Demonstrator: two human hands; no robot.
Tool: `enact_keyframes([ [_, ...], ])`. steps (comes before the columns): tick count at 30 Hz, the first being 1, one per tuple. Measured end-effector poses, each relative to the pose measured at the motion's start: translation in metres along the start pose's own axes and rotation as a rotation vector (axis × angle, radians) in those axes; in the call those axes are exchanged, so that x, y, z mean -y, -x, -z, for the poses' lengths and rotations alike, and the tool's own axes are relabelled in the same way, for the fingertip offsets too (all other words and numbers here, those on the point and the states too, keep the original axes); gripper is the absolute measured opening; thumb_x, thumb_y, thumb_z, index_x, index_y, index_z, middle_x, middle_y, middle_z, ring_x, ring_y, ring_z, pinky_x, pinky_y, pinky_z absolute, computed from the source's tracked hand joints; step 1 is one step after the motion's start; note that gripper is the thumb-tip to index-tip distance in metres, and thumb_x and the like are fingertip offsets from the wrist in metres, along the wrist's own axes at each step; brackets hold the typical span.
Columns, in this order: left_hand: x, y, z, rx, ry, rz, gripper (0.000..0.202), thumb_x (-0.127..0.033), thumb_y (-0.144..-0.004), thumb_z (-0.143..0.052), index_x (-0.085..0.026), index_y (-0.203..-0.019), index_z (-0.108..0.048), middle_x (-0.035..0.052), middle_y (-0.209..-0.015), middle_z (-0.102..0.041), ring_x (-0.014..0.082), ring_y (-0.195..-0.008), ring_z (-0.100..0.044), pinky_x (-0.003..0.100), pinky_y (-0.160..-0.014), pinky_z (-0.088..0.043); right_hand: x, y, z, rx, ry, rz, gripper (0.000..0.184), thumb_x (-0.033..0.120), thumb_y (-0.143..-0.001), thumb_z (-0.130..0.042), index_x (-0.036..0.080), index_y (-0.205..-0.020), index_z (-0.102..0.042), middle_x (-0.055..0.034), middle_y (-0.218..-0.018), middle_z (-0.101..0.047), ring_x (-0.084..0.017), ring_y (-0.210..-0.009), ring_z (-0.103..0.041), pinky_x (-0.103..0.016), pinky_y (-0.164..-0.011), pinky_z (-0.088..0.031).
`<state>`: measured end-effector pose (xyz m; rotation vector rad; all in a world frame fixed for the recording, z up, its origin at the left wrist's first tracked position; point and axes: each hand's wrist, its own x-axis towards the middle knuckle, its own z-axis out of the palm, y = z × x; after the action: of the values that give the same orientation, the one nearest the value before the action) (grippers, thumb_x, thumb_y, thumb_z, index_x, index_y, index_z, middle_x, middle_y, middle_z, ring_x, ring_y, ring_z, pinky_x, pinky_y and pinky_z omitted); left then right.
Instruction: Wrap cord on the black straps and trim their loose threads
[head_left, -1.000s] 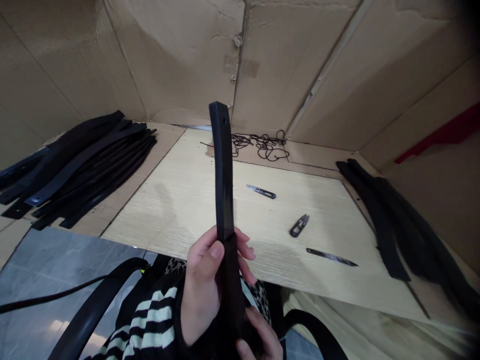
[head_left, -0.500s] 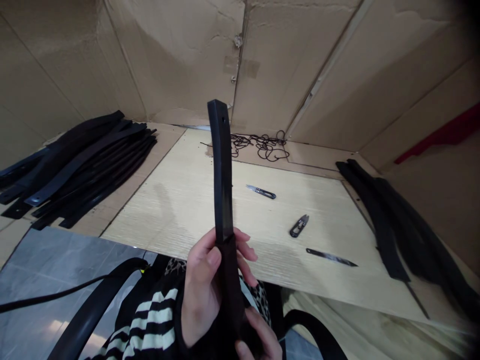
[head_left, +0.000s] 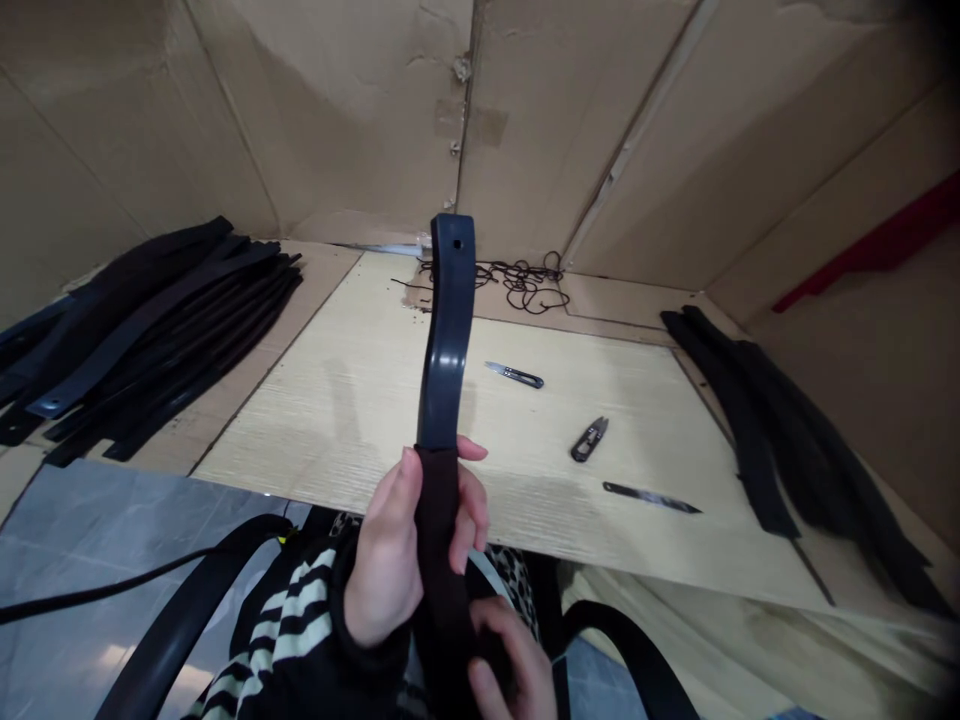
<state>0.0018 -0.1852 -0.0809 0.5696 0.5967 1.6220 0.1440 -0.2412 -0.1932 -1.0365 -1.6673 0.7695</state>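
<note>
A long, curved black strip (head_left: 448, 350) with a small hole near its top end stands nearly upright in front of me. Dark cloth-like covering (head_left: 437, 520) wraps its lower part, and the glossy upper part is bare. My left hand (head_left: 384, 560) is closed around the strip where the covering begins, thumb on the near left side and fingers round the right. Lower down, my right hand (head_left: 517, 655) grips the covered part from the right. The strip's bottom end is out of sight.
Similar black strips (head_left: 172, 330) lie piled at the left. Dark covered strips (head_left: 787, 430) lie at the right. Two thread snips (head_left: 514, 375) and a pointed blade (head_left: 651, 497) rest on the pale board (head_left: 322, 400). Tangled dark cord (head_left: 532, 285) lies by the cardboard wall (head_left: 360, 120).
The strip has turned so its broad face with the hole shows toward me. My left fingers have closed more around it at the covering's edge. The view has shifted slightly.
</note>
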Motion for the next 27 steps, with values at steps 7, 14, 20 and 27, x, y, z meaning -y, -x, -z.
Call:
enact_keyframes([
  [7, 0.007, 0.000, 0.021, 0.167, 0.130, 0.200, 0.052, -0.054, -0.093, -0.037, -0.012, -0.093, -0.068, -0.0014, -0.052, -0.056, 0.0012, -0.031, -0.028, 0.017, -0.044, -0.040, -0.003, -0.071, 0.080, -0.248, 0.585, 0.125, 0.011, 0.026, -0.089, -0.058, 0.017, -0.092, -0.065, -0.0078, -0.085, -0.069, -0.021, -0.080, -0.064, -0.033, -0.076, -0.050],
  [14, 0.026, 0.013, 0.022, 0.187, 0.111, 0.394, 0.044, -0.052, -0.091, -0.044, -0.013, -0.089, -0.064, -0.0079, -0.050, -0.040, 0.0011, -0.032, -0.021, 0.016, -0.041, -0.033, -0.040, -0.115, 0.123, -0.174, 1.031, 0.208, 0.041, 0.036, -0.094, -0.048, 0.003, -0.112, -0.063, -0.0218, -0.109, -0.068, -0.032, -0.102, -0.061, -0.045, -0.090, -0.047],
  [20, 0.035, 0.018, 0.026, 0.239, 0.128, 0.416, 0.041, -0.052, -0.086, -0.050, -0.014, -0.088, -0.063, -0.0078, -0.052, -0.041, 0.0008, -0.031, -0.023, 0.017, -0.040, -0.030, -0.051, -0.109, 0.125, 0.006, 1.167, 0.034, 0.036, 0.032, -0.097, -0.041, 0.013, -0.115, -0.065, -0.0152, -0.117, -0.068, -0.035, -0.109, -0.059, -0.061, -0.091, -0.041],
  [27, 0.035, 0.023, 0.022, 0.262, 0.108, 0.405, 0.036, -0.049, -0.086, -0.053, -0.014, -0.092, -0.062, -0.0072, -0.056, -0.041, 0.0006, -0.033, -0.025, 0.018, -0.042, -0.029, -0.043, -0.103, 0.122, 0.170, 1.099, 0.160, 0.035, 0.033, -0.097, -0.043, 0.012, -0.115, -0.065, -0.0135, -0.113, -0.068, -0.031, -0.106, -0.060, -0.050, -0.090, -0.043],
])
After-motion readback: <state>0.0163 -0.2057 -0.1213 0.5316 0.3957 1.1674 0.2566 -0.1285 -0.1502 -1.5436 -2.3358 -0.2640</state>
